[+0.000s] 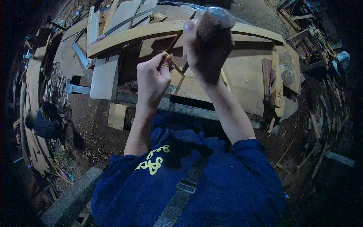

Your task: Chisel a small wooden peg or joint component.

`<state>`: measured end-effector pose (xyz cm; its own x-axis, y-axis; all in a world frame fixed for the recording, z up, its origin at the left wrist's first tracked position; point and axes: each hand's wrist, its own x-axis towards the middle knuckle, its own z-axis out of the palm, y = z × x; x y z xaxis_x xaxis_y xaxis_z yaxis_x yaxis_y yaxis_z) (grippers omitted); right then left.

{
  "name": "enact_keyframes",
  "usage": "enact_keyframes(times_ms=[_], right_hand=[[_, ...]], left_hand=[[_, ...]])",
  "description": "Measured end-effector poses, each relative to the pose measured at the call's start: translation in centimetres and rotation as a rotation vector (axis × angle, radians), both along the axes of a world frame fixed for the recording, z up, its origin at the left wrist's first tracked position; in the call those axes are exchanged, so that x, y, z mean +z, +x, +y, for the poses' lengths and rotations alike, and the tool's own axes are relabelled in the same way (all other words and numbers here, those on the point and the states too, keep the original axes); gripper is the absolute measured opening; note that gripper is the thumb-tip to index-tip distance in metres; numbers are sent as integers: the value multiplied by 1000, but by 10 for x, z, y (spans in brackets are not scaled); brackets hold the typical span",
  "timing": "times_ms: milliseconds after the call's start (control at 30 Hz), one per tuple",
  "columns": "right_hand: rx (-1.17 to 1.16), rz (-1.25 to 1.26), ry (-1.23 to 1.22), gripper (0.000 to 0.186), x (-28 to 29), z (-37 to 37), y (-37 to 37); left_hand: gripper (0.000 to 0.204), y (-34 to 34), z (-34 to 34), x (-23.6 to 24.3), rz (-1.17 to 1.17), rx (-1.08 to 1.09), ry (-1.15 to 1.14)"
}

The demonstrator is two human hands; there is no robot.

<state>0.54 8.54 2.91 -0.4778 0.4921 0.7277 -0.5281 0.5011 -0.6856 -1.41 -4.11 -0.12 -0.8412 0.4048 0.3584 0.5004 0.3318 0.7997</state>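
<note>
My left hand [153, 75] is closed in a pinch on a thin light wooden stick [177, 71], held upright or slanted over the bench top near its middle. My right hand [200, 56] is raised to the right of it, wrapped round a hammer whose large metal head [216, 20] is blurred and close to the camera. Behind both hands a long, slightly curved pale timber [132, 36] lies across the wooden work surface [238, 94], with dark slats crossing under it.
Pale boards [102, 77] and metal strips lie on the bench. Short wood pieces [274, 79] lie at its right. A person in dark clothes [45, 125] is low at the left. Scrap timber piles [314, 41] surround the bench; a concrete beam [72, 196] is at lower left.
</note>
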Motion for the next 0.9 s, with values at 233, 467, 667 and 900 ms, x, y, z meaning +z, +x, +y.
enact_keyframes(times_ms=[233, 467, 667, 900], right_hand=[[-227, 17, 322, 16, -10, -4, -6], [-17, -52, -49, 12, -6, -4, -5], [44, 33, 10, 12, 22, 12, 2], [-30, -72, 123, 15, 4, 10, 1]], left_hand=[[16, 4, 0, 1, 43, -6, 14], [14, -1, 1, -2, 30, -1, -6], [17, -1, 0, -6, 9, 2, 11], [19, -1, 3, -3, 106, -19, -45]])
